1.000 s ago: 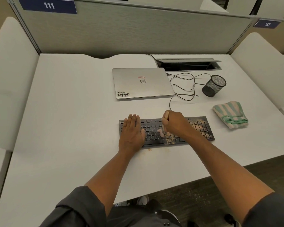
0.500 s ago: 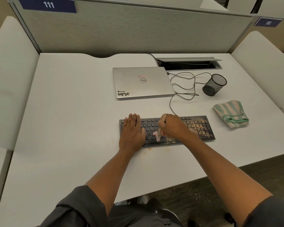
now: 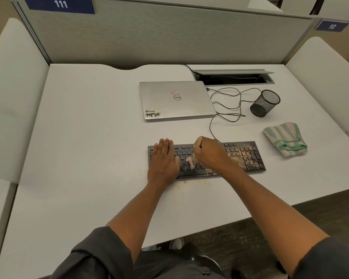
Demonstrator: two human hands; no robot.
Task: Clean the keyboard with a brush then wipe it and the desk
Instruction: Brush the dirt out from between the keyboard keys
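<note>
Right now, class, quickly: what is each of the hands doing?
Left hand: open, flat on the keyboard.
Right hand: closed, gripping the brush on the keys.

Setting: an open-plan office or study hall, and you are seated at one numbered bay. You have before you a white laminate desk [image 3: 89, 158], fenced at the back by a grey fabric partition panel [image 3: 169, 41]. Dark blue number plate reading 111 [image 3: 60, 4] is fixed above it; a second blue plate reading 12 [image 3: 331, 26] marks the neighbouring bay. Pale rounded side dividers [image 3: 14, 93] flank you. Grey flip-lid cable hatch [image 3: 233, 77] is set into the desktop. Silver closed laptop [image 3: 176, 100], black mesh pen cup [image 3: 265, 103], black corded keyboard [image 3: 244, 156].
</note>
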